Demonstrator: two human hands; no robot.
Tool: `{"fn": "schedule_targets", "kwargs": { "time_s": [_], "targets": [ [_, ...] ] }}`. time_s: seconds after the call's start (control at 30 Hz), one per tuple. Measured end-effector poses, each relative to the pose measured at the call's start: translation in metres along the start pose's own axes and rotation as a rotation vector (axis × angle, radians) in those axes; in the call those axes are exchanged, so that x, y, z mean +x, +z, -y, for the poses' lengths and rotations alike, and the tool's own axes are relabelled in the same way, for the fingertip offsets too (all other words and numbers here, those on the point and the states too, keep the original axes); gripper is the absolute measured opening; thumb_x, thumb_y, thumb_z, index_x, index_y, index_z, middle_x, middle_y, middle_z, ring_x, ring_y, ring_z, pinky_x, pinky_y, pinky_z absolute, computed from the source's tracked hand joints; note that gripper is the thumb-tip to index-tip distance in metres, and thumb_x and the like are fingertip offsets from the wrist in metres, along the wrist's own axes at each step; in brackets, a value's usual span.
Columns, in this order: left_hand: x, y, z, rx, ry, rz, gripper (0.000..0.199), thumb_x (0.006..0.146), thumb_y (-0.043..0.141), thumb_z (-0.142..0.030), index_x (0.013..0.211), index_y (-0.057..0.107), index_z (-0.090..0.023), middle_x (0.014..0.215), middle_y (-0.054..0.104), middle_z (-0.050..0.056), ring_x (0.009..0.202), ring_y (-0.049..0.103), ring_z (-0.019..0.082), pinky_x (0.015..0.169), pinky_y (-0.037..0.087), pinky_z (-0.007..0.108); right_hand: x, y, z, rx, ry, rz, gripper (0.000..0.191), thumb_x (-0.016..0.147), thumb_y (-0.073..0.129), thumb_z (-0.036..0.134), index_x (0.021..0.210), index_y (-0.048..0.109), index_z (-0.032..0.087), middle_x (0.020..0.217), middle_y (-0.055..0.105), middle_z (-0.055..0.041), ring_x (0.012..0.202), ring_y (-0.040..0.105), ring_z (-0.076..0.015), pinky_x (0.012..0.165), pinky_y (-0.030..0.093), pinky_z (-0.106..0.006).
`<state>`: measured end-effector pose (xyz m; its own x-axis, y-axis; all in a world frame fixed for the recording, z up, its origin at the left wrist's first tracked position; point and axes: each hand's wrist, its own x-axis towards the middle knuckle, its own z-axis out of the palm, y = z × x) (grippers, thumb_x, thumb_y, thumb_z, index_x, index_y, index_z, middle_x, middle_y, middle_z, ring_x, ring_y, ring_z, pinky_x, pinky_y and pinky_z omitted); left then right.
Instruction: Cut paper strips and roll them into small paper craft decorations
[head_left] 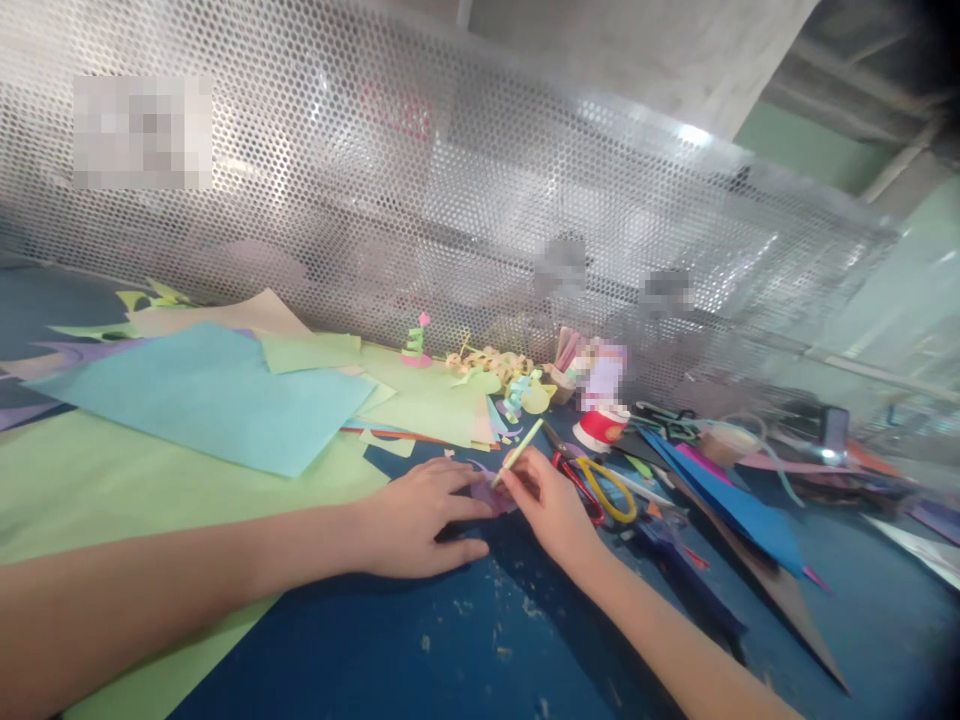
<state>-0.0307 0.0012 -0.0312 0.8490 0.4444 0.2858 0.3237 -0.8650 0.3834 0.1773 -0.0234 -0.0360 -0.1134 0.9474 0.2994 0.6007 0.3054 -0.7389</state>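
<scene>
My left hand [427, 515] lies flat with its fingers stretched out, the fingertips on a small piece of purple paper [487, 490]. In a writing grip, my right hand [551, 505] pinches a thin pale green pen-like stick [523, 445], whose lower end meets the purple paper. Whether it is a pen or a rolled stick I cannot tell. Just right of that hand lie scissors with yellow handles [615, 490] and red-handled scissors [581, 485], partly hidden.
Large green paper [150, 480] and blue paper [217, 395] sheets cover the left side. Small paper ornaments [417, 342] and a red-and-white paper cup [602, 427] stand behind the hands. Folded blue paper [739, 510] lies right. A perforated metal screen [337, 180] rises behind the dark blue table [375, 650].
</scene>
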Motion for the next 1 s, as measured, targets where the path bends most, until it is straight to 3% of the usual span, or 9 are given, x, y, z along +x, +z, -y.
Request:
{"fn": "schedule_targets", "kwargs": {
  "time_s": [0.3, 0.43, 0.57, 0.7, 0.83, 1.0],
  "targets": [
    [0.000, 0.001, 0.001, -0.011, 0.009, -0.025, 0.042, 0.083, 0.048, -0.048, 0.121, 0.055, -0.030, 0.134, 0.046, 0.009, 0.125, 0.038, 0.029, 0.105, 0.023, 0.049, 0.002, 0.002, -0.004, 0.213, 0.031, 0.058, 0.018, 0.088, 0.044, 0.039, 0.092, 0.047, 0.022, 0.085, 0.062, -0.0034, 0.078, 0.063, -0.0174, 0.073, 0.052, -0.031],
    [0.000, 0.000, 0.000, 0.009, 0.002, -0.003, 0.043, 0.083, 0.047, -0.047, 0.121, 0.054, -0.030, 0.135, 0.045, 0.008, 0.126, 0.037, 0.029, 0.105, 0.022, 0.049, 0.001, 0.001, -0.003, 0.223, 0.037, 0.056, 0.030, 0.088, 0.043, 0.038, 0.112, 0.044, 0.021, 0.083, 0.060, -0.0027, 0.075, 0.061, -0.0168, 0.073, 0.050, -0.032],
    [-0.001, 0.000, 0.000, 0.024, -0.001, 0.005, 0.043, 0.084, 0.046, -0.047, 0.122, 0.053, -0.030, 0.135, 0.045, 0.008, 0.126, 0.036, 0.030, 0.105, 0.022, 0.050, -0.001, -0.001, 0.000, 0.284, 0.036, -0.001, 0.055, 0.085, 0.050, 0.032, 0.132, 0.023, 0.024, 0.069, 0.056, 0.0035, 0.063, 0.057, -0.0147, 0.064, 0.048, -0.029],
    [0.000, 0.000, 0.000, 0.047, -0.004, 0.016, 0.044, 0.084, 0.043, -0.049, 0.122, 0.053, -0.030, 0.135, 0.044, 0.009, 0.125, 0.037, 0.030, 0.104, 0.024, 0.049, -0.001, -0.003, 0.001, 0.323, 0.062, -0.006, 0.027, 0.086, 0.048, 0.032, 0.110, 0.050, 0.021, 0.076, 0.062, -0.0011, 0.071, 0.060, -0.0153, 0.071, 0.049, -0.030],
    [0.000, 0.001, 0.001, 0.033, 0.005, -0.005, 0.042, 0.084, 0.044, -0.047, 0.121, 0.055, -0.029, 0.134, 0.045, 0.010, 0.123, 0.039, 0.030, 0.104, 0.024, 0.049, -0.001, -0.004, 0.002, 0.427, 0.079, -0.064, 0.025, 0.083, 0.052, 0.033, 0.103, 0.055, 0.018, 0.086, 0.066, -0.0052, 0.087, 0.062, -0.0186, 0.084, 0.047, -0.034],
    [-0.001, 0.001, 0.001, 0.044, 0.009, 0.006, 0.042, 0.085, 0.043, -0.047, 0.125, 0.049, -0.034, 0.137, 0.043, 0.006, 0.125, 0.038, 0.029, 0.104, 0.025, 0.051, -0.002, -0.005, 0.009, 0.314, 0.031, -0.245, 0.024, 0.087, 0.047, 0.038, 0.093, 0.056, 0.018, 0.064, 0.057, 0.0008, 0.061, 0.054, -0.0128, 0.063, 0.047, -0.026]
  ]
}}
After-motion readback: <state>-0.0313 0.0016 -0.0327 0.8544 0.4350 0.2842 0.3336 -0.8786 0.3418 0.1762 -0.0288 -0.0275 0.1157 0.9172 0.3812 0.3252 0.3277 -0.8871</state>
